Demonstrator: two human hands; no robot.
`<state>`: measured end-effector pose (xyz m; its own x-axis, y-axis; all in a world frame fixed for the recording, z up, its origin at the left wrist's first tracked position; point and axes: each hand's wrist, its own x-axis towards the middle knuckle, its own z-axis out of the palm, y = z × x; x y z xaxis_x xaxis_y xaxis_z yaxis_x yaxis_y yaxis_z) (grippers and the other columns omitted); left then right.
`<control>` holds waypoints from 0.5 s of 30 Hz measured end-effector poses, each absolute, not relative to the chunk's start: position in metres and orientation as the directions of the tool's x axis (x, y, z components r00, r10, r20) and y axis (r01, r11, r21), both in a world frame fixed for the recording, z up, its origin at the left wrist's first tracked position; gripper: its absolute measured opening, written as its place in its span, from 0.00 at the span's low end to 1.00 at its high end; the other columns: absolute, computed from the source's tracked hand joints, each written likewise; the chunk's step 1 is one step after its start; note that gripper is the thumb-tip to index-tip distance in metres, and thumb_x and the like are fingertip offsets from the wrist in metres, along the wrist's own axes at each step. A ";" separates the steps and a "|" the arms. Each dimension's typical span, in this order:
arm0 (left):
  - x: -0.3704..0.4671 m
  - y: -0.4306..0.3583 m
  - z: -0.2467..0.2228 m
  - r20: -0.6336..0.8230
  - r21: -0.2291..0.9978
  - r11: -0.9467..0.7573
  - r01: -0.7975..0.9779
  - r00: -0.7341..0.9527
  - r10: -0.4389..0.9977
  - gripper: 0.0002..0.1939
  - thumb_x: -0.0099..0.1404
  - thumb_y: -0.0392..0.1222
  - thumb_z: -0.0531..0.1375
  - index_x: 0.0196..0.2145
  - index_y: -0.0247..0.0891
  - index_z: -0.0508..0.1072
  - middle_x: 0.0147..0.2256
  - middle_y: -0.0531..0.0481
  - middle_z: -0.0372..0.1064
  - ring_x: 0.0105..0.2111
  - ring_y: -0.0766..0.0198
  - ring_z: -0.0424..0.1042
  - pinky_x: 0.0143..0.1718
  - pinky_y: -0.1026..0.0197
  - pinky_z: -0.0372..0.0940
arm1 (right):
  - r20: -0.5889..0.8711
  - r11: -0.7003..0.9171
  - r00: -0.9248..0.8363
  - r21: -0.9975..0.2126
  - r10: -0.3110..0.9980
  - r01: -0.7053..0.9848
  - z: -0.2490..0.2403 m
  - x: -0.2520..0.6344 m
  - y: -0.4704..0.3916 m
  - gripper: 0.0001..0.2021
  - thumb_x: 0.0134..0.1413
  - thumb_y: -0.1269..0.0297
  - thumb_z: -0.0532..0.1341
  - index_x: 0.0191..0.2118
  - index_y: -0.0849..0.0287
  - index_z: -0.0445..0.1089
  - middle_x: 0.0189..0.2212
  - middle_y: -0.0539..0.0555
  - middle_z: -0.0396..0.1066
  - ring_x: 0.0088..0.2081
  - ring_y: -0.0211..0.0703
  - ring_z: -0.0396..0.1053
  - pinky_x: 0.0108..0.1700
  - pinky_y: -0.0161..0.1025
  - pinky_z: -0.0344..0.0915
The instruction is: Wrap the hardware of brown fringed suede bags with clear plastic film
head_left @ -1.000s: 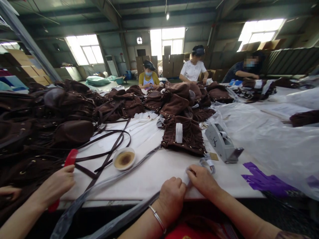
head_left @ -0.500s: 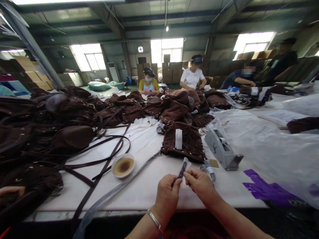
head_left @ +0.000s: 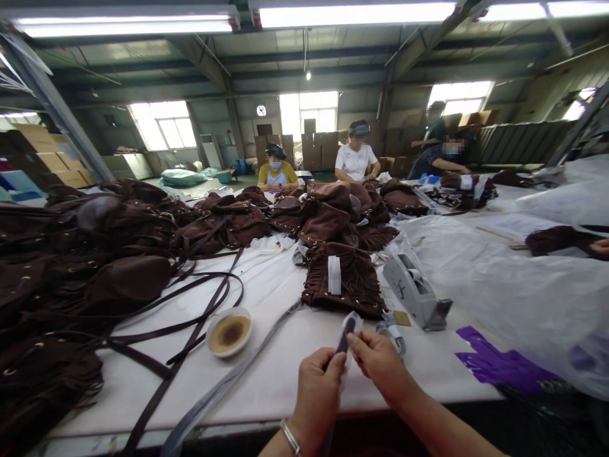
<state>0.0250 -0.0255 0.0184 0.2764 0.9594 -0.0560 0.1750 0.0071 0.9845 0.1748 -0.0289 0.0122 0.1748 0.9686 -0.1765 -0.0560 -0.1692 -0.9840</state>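
Near the table's front edge, my left hand (head_left: 318, 388) is closed around a dark strap end (head_left: 345, 335) in a clear plastic wrap. Thumb and fingers of my right hand (head_left: 378, 363) pinch the wrap at the strap's upper part. Just beyond my hands lies a dark brown fringed bag (head_left: 354, 285) with a white paper band on it. A small bundle in clear plastic (head_left: 392, 336) rests beside my right hand. To the left, a long plastic-wrapped strap (head_left: 257, 355) runs across the table and over its front edge.
A grey tape dispenser (head_left: 415, 293) stands right of the fringed bag. A bowl of yellowish paste (head_left: 229, 334) sits left. Brown bags (head_left: 133, 279) pile up at left and back. Plastic sheeting (head_left: 504, 279) and purple plastic (head_left: 504, 365) lie right. Co-workers sit across; a hand (head_left: 600, 247) shows far right.
The view has tilted up, bringing ceiling lights in. More of the strap and its wrap shows above my left hand. Another person's hand has left the left edge; one now shows at the right edge.
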 end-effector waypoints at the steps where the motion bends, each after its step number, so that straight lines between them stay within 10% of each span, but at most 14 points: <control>1: 0.025 -0.026 0.022 -0.060 0.987 0.014 0.158 0.293 0.954 0.15 0.64 0.48 0.57 0.28 0.33 0.76 0.21 0.54 0.65 0.23 0.68 0.59 0.24 0.66 0.54 | -0.145 -0.150 0.176 -0.989 0.974 0.014 0.014 0.175 -0.029 0.23 0.50 0.42 0.62 0.22 0.57 0.60 0.14 0.43 0.54 0.16 0.29 0.46 0.18 0.32 0.41; 7: 0.019 -0.026 0.039 0.024 0.998 -0.042 0.037 0.399 0.917 0.12 0.63 0.45 0.59 0.37 0.34 0.79 0.34 0.49 0.76 0.35 0.61 0.69 0.39 0.64 0.63 | -0.172 -0.170 -0.037 -0.985 0.984 0.041 0.015 0.176 -0.042 0.26 0.50 0.37 0.60 0.23 0.59 0.63 0.14 0.44 0.57 0.15 0.29 0.47 0.19 0.33 0.42; 15: 0.022 -0.029 0.029 -0.037 0.990 -0.014 0.141 0.348 0.937 0.13 0.62 0.46 0.59 0.28 0.33 0.75 0.24 0.52 0.67 0.25 0.67 0.61 0.27 0.66 0.56 | -0.188 -0.176 0.082 -0.975 0.979 -0.136 0.018 0.182 -0.042 0.27 0.49 0.35 0.61 0.25 0.57 0.60 0.13 0.40 0.52 0.14 0.28 0.43 0.17 0.32 0.38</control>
